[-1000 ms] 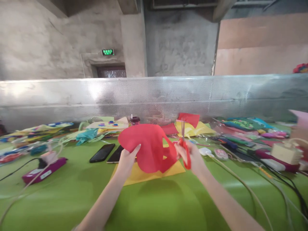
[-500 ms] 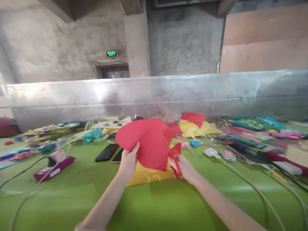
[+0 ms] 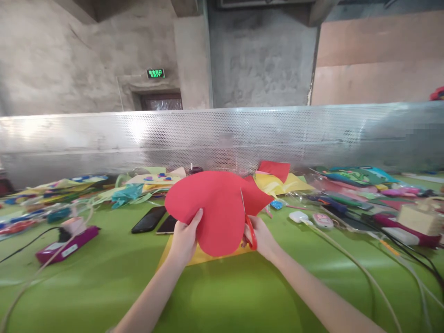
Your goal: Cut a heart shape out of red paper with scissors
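Observation:
My left hand (image 3: 183,240) pinches the lower left edge of a red paper sheet (image 3: 211,208) held up over the green table (image 3: 222,296). The sheet has a rounded, heart-like outline. My right hand (image 3: 262,237) is closed round red-handled scissors (image 3: 249,226), whose blades run up into the sheet's right side. A yellow sheet (image 3: 204,254) lies flat under both hands.
Two dark phones (image 3: 149,219) lie left of the sheet. A purple device (image 3: 62,245) with cables sits at the far left. Coloured paper scraps (image 3: 277,182), packets and white cables (image 3: 347,259) crowd the back and right. A perforated metal barrier (image 3: 222,134) bounds the table's far side.
The red sheet has been turned and lowered in my left hand. The scissors, which pointed upright beside the sheet a second ago, now cut into its right side.

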A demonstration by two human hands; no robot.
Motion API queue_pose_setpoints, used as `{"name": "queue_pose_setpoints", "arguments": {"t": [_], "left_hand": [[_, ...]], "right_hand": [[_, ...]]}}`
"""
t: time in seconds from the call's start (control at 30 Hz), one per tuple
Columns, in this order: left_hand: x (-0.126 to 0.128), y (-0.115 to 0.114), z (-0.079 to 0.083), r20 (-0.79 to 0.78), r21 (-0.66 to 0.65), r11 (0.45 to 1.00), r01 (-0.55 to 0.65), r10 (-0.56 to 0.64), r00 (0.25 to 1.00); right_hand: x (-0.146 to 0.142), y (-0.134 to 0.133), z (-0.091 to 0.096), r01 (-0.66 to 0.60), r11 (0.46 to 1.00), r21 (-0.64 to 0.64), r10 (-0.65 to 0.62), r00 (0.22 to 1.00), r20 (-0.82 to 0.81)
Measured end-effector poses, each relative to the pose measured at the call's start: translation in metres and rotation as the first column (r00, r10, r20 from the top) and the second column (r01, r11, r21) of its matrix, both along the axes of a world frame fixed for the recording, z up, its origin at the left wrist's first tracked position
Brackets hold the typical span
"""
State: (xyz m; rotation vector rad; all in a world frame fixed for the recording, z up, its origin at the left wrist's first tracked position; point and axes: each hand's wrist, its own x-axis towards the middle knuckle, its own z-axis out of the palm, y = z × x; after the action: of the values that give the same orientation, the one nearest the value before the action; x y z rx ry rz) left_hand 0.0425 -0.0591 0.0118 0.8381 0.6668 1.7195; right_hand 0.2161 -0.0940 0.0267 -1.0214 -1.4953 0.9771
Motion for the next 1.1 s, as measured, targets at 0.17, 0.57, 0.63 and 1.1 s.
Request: {"name": "queue_pose_setpoints", "arguments": {"t": [0.17,0.57,0.63,1.1], "left_hand": [[0.003,-0.002,-0.001,-0.035,0.009,1.0,-0.009,0.009,0.999],[0.0,0.004,-0.016,-0.24,0.195,0.969,-0.149,0.195,0.951],[0.001,0.003,-0.016,-0.266,0.214,0.962,-0.171,0.226,0.937],[-0.004,0.002,-0.019,-0.42,0.282,0.945,-0.165,0.276,0.864]], "right_hand": [[0.0,0.002,0.0,0.027,0.999,0.026,-0.027,0.999,-0.027],[-0.001,0.006,-0.002,0.076,0.994,0.075,-0.068,0.993,-0.096],[-0.002,0.005,-0.002,0.086,0.993,0.079,-0.079,0.993,-0.087],[0.002,0.007,-0.005,0.134,0.985,0.112,-0.133,0.991,-0.017]]}}
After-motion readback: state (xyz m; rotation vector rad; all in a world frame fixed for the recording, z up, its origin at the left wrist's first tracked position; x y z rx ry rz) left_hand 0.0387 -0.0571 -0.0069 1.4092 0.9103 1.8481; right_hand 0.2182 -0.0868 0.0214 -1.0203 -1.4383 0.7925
